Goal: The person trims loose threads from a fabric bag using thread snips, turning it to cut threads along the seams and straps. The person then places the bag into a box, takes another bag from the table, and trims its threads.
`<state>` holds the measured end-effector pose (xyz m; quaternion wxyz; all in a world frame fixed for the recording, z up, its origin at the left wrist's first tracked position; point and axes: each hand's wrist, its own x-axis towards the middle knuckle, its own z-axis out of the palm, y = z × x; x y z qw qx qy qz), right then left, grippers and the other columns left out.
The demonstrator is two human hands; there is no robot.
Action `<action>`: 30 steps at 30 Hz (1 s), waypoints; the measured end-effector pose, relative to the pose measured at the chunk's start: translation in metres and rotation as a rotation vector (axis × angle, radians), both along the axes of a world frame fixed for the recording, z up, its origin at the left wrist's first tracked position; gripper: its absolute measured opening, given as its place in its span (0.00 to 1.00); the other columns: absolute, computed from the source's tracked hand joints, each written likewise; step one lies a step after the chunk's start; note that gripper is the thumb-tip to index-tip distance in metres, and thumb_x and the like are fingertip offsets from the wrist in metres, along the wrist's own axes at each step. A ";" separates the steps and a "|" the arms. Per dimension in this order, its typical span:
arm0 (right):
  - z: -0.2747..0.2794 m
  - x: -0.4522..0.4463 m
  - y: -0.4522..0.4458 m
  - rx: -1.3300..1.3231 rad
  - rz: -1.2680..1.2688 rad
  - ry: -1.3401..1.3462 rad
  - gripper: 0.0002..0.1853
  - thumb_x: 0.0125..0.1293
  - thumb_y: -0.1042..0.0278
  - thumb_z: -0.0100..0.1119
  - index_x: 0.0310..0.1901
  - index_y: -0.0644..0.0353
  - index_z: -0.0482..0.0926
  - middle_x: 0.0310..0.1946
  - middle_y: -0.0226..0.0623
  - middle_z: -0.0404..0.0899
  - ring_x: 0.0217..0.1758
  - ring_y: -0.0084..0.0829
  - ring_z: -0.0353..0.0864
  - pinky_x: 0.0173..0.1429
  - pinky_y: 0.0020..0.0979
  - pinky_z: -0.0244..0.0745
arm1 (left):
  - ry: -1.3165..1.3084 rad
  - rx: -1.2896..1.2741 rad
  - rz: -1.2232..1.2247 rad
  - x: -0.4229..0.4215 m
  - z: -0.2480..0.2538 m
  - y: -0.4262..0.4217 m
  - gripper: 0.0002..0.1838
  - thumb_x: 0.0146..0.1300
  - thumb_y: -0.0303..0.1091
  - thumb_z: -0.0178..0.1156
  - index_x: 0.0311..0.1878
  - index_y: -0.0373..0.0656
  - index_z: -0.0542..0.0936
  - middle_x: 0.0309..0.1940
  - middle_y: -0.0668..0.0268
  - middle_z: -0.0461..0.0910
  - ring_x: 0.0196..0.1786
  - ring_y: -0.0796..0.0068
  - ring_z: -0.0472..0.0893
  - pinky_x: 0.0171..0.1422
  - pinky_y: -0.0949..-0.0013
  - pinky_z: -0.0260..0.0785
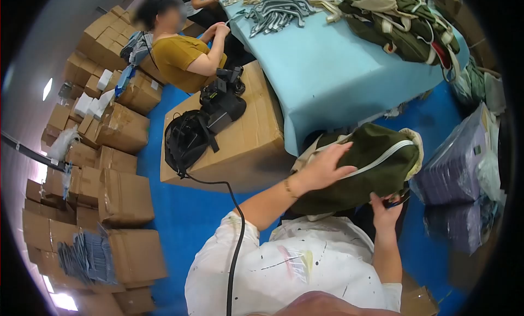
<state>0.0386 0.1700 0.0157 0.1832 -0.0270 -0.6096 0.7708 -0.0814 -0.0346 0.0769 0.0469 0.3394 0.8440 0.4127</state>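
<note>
An olive-green fabric bag [371, 155] with a white zipper [385, 156] and cream edging lies across my lap. Over its left side, my left hand [326, 167] is spread with thumb and fingers apart, holding nothing. Whether its fingertips touch the cloth I cannot tell. Beside the bag's lower right edge, my right hand [386, 209] is closed around a small dark tool [394, 202], whose exact kind is partly hidden by the fingers.
A blue-covered table [327, 59] ahead bears metal-grey strips [278, 13] and a pile of green bags [398, 24]. Black gear [191, 136] sits on a carton [240, 152] at left. A person in a mustard shirt [180, 57] works beyond. Plastic-wrapped stacks [453, 163] stand right.
</note>
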 end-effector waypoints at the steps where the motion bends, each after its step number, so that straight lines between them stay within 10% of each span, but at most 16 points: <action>1: 0.005 -0.001 -0.009 0.053 0.016 0.045 0.26 0.55 0.82 0.68 0.54 0.62 0.68 0.43 0.32 0.77 0.43 0.22 0.77 0.47 0.24 0.72 | 0.124 0.113 -0.011 -0.006 -0.028 0.015 0.35 0.65 0.46 0.61 0.67 0.33 0.64 0.54 0.50 0.72 0.53 0.55 0.75 0.57 0.61 0.69; 9: -0.011 0.003 -0.019 0.016 -0.094 -0.116 0.17 0.58 0.78 0.68 0.39 0.57 0.66 0.29 0.23 0.66 0.28 0.14 0.64 0.31 0.17 0.61 | -0.377 -0.006 0.065 0.014 -0.106 0.069 0.32 0.64 0.48 0.61 0.61 0.33 0.66 0.47 0.47 0.73 0.50 0.52 0.75 0.53 0.57 0.68; 15: -0.027 0.017 -0.022 0.353 -0.144 -0.116 0.17 0.58 0.76 0.68 0.30 0.57 0.63 0.28 0.27 0.70 0.24 0.14 0.60 0.28 0.20 0.59 | 0.395 -0.167 0.485 0.013 -0.149 0.070 0.34 0.64 0.51 0.57 0.66 0.36 0.65 0.54 0.52 0.71 0.60 0.51 0.67 0.64 0.49 0.55; 22: -0.037 0.029 -0.005 0.014 -0.145 -0.292 0.13 0.60 0.77 0.66 0.38 0.61 0.69 0.32 0.30 0.75 0.33 0.18 0.72 0.38 0.21 0.71 | 0.087 -0.411 0.313 -0.020 -0.161 0.059 0.15 0.63 0.46 0.56 0.37 0.43 0.78 0.32 0.59 0.77 0.42 0.55 0.76 0.44 0.49 0.63; 24: -0.037 0.037 -0.001 0.012 -0.222 -0.339 0.14 0.60 0.76 0.67 0.39 0.60 0.68 0.34 0.30 0.75 0.35 0.18 0.74 0.38 0.22 0.72 | 0.340 -0.151 0.134 -0.025 -0.183 0.046 0.11 0.64 0.40 0.57 0.31 0.43 0.78 0.30 0.58 0.78 0.37 0.54 0.77 0.38 0.54 0.67; 25: -0.055 0.044 0.006 -0.029 -0.191 -0.339 0.15 0.60 0.76 0.67 0.39 0.60 0.67 0.34 0.31 0.75 0.35 0.18 0.74 0.39 0.22 0.72 | -0.253 0.067 0.246 -0.028 -0.166 0.046 0.14 0.66 0.40 0.57 0.31 0.39 0.76 0.25 0.58 0.76 0.30 0.59 0.73 0.36 0.58 0.65; 30: -0.065 0.055 0.013 -0.129 -0.235 -0.411 0.15 0.58 0.77 0.67 0.35 0.57 0.66 0.34 0.30 0.76 0.37 0.17 0.73 0.42 0.21 0.69 | -0.741 0.451 0.192 -0.028 -0.132 0.041 0.15 0.70 0.38 0.57 0.29 0.39 0.76 0.24 0.76 0.72 0.30 0.87 0.66 0.36 0.75 0.62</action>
